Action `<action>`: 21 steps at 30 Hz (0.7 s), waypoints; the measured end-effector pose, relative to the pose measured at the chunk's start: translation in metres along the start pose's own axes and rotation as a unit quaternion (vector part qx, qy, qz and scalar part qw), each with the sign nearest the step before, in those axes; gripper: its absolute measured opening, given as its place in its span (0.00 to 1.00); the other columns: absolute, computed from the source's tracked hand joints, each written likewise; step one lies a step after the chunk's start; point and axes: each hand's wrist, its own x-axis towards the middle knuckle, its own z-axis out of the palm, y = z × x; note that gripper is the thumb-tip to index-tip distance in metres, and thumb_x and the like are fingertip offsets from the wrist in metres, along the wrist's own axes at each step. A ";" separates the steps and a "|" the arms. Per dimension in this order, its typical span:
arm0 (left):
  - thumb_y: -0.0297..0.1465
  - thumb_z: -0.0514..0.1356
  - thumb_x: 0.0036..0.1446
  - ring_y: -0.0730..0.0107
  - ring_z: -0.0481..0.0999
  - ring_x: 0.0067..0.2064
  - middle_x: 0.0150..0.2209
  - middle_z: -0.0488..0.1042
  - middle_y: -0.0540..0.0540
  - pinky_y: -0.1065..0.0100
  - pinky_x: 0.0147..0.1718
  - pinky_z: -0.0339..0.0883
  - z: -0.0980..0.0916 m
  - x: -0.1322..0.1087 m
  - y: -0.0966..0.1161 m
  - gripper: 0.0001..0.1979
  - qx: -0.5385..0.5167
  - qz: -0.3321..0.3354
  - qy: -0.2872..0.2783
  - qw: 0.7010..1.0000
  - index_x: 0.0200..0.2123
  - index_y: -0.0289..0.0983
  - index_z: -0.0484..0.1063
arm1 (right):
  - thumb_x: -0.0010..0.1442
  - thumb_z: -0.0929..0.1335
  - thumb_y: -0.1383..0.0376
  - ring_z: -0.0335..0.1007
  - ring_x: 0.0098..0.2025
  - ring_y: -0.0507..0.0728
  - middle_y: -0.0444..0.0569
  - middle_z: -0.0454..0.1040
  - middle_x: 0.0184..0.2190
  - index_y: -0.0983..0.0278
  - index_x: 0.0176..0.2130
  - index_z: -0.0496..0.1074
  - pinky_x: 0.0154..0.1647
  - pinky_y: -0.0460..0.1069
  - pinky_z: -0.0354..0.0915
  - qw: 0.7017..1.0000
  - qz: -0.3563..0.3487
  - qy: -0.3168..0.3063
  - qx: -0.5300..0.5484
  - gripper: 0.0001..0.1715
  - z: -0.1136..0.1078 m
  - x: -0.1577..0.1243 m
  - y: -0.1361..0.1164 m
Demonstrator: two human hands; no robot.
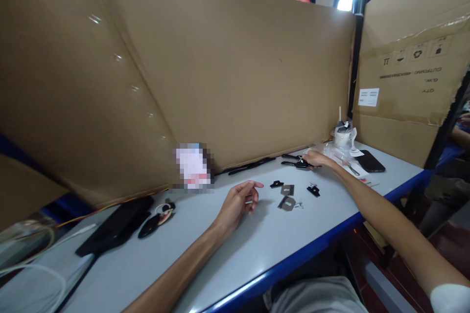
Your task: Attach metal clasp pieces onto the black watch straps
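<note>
Have right hand [315, 158] at the far edge of the bench [235, 249], on the end of a black-handled tool [301, 163], fingers bunched close. Can't tell if clamped on or only touching. Have left hand [240, 200] just above or on the bench, can't tell which; holding nothing visible, fingers loosely curled and apart, index pointing toward the loose parts.

Between the hands, on the near side of the tool, see the loose parts lying apart: small black piece [276, 184] nearest left hand, upper slotted metal plate [283, 190] just beside, lower slotted metal plate [288, 208] nearer the front edge, with small silver screw [298, 205] at its right. Farther right, see second black piece [313, 190] with small silver part [312, 185] behind.

Along the cardboard panel [257, 68], see long black object [251, 166], left of the tool. Well right of the parts, see phone [370, 161] and cup [343, 138] amid clear plastic. Well left, see key fob [149, 226] beside flat black object [119, 222].
</note>
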 end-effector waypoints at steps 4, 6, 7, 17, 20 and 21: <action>0.50 0.66 0.46 0.77 0.63 0.19 0.20 0.67 0.53 0.73 0.17 0.53 0.001 0.000 0.001 0.26 0.001 0.003 0.002 1.000 0.37 0.33 0.74 | 0.54 0.71 0.67 0.67 0.21 0.49 0.43 0.75 0.20 0.68 0.28 0.75 0.22 0.42 0.59 0.999 -0.016 -0.020 -0.039 0.05 -0.001 0.000 0.004; 0.50 0.66 0.46 0.77 0.64 0.19 0.20 0.67 0.53 0.73 0.17 0.53 0.000 0.000 0.000 0.26 0.001 0.002 0.002 1.000 0.37 0.33 0.74 | 0.50 0.72 0.70 0.71 0.24 0.51 0.44 0.77 0.23 0.68 0.32 0.77 0.23 0.42 0.60 0.997 -0.019 -0.016 -0.073 0.05 -0.002 -0.001 0.004; 0.50 0.66 0.47 0.77 0.64 0.19 0.20 0.67 0.53 0.73 0.17 0.53 0.000 0.001 0.000 0.26 0.001 0.003 0.002 1.000 0.37 0.33 0.74 | 0.49 0.73 0.71 0.72 0.26 0.52 0.47 0.78 0.25 0.69 0.33 0.78 0.25 0.42 0.60 0.995 -0.020 -0.009 -0.093 0.07 -0.003 -0.002 0.004; 0.49 0.65 0.49 0.77 0.64 0.19 0.20 0.67 0.53 0.74 0.17 0.53 -0.001 0.001 -0.002 0.23 0.007 0.003 -0.001 1.000 0.36 0.34 0.74 | 0.51 0.74 0.67 0.76 0.43 0.60 0.59 0.80 0.43 0.68 0.40 0.80 0.35 0.45 0.63 0.975 -0.039 0.012 -0.217 0.15 -0.007 -0.015 -0.009; 0.47 0.65 0.49 0.77 0.64 0.19 0.20 0.67 0.53 0.74 0.17 0.53 0.000 0.001 -0.001 0.22 0.010 0.004 0.000 1.000 0.36 0.34 0.74 | 0.47 0.75 0.66 0.76 0.38 0.60 0.55 0.80 0.38 0.68 0.38 0.81 0.33 0.46 0.63 0.973 -0.034 -0.033 -0.224 0.15 -0.012 -0.016 -0.008; 0.47 0.65 0.50 0.77 0.64 0.19 0.20 0.67 0.53 0.74 0.17 0.53 -0.001 0.001 -0.001 0.21 0.012 0.005 -0.001 1.000 0.36 0.34 0.75 | 0.47 0.75 0.66 0.76 0.37 0.59 0.54 0.80 0.36 0.69 0.37 0.80 0.32 0.46 0.63 0.973 -0.032 -0.044 -0.224 0.14 -0.014 -0.016 -0.007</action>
